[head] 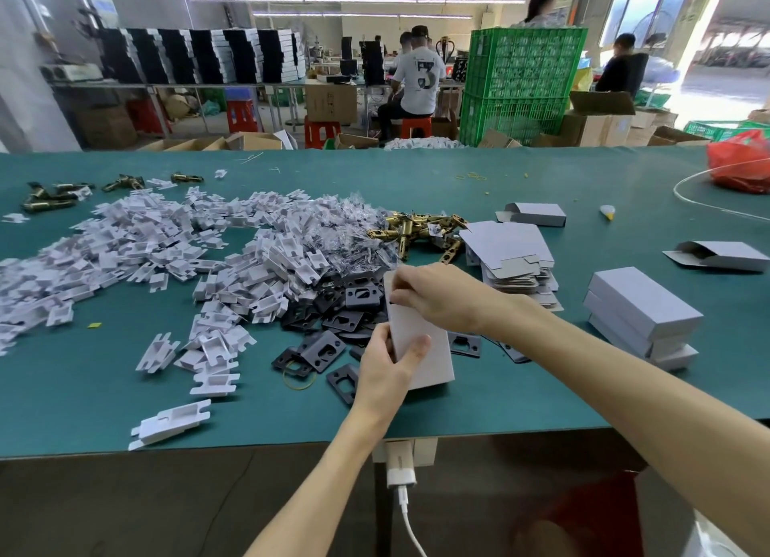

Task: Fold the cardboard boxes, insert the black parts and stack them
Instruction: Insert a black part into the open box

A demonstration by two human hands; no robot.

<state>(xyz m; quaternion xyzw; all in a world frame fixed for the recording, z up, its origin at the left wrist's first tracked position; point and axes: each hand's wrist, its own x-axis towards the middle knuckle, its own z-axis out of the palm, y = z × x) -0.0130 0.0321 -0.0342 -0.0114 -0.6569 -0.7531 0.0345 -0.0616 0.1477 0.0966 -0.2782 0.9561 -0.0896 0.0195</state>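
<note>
Basically, both hands were on one white cardboard box (433,364), held tilted above the near-middle of the green table (500,402), over the near edge of the black parts (346,306) pile. The left hand (385,369) gripped the box's near end, thumb pressed flat on the front face and the other fingers wrapped round behind. The right hand (441,296) covered the far end with its fingers curled down over the top edge; whether that end flap was tucked in could not be told, as the hand hid it. The black parts lay loose just left of and under the box, a few poking out to its right below the right wrist. A stack of closed boxes (641,314) sat to the right, well apart from the hands. Flat box blanks (508,256) were piled just beyond the right hand. Brass latches (416,227) lay far of the hands, touching the blanks. A big heap of white plastic inserts (166,244) spread across the left side. Two part-folded boxes lay open, one far (537,213) and one far right (725,256).
</note>
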